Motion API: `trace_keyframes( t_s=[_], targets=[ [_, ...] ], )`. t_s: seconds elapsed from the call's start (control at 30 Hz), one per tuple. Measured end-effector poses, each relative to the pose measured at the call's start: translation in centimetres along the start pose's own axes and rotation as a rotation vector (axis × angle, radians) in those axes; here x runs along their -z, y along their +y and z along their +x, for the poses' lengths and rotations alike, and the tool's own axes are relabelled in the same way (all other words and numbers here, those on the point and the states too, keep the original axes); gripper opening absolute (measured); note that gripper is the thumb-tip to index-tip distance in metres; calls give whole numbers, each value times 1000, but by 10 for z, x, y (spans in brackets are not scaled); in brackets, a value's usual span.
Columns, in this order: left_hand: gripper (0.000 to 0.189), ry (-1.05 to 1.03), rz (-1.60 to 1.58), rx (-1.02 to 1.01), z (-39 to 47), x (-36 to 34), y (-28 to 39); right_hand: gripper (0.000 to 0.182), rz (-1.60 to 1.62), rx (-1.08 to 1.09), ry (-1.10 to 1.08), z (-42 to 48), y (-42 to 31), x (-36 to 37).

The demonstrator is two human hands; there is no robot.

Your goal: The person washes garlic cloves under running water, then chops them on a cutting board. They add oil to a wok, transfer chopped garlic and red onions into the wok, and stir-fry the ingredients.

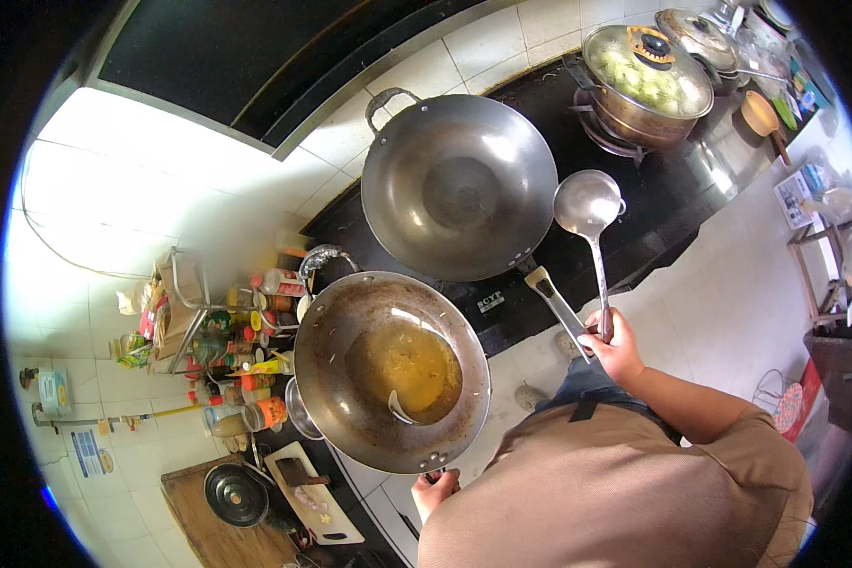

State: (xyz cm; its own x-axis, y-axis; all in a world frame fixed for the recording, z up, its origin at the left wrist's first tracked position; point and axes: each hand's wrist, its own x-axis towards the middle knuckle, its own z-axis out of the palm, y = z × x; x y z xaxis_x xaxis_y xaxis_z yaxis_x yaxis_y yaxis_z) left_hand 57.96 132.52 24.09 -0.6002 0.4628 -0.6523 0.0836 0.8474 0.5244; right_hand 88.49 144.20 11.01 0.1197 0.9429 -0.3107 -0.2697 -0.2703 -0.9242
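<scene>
My left hand (437, 490) is closed around the handle of a worn steel wok (326, 397), held up in front of my body. Yellowish-brown liquid (413, 366), probably oil, lies in its bottom with small bits in it. My right hand (614, 348) grips a metal ladle (588, 202), bowl upward. The thumb of that hand meets the end of the metal handle (559, 305) of a second wok (461, 188); whether it also grips this handle I cannot tell. The second wok sits over the black cooktop (639, 234), its inside dark and shiny with no food visible.
A lidded pot (639, 106) with green food under glass stands on the far burner. Several seasoning bottles and jars (248, 355) crowd the left side. Beside them lie a white cutting board (319, 497) with a cleaver (299, 474), and a black lid (236, 495). A range hood (255, 64) hangs above.
</scene>
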Motion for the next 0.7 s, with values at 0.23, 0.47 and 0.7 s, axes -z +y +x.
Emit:
trace_keyframes(
  t_s=[0.23,0.47,0.7],
  targets=[
    [20,-9,31,-17,8,10,-10,25,-192,66,138,-2,26,1],
    [21,-35,24,-19,4,13,-9,24,-380,154,205,0,45,4],
    [21,35,47,15,-1,12,-13,24,-439,156,222,-2,40,1]
  ],
)
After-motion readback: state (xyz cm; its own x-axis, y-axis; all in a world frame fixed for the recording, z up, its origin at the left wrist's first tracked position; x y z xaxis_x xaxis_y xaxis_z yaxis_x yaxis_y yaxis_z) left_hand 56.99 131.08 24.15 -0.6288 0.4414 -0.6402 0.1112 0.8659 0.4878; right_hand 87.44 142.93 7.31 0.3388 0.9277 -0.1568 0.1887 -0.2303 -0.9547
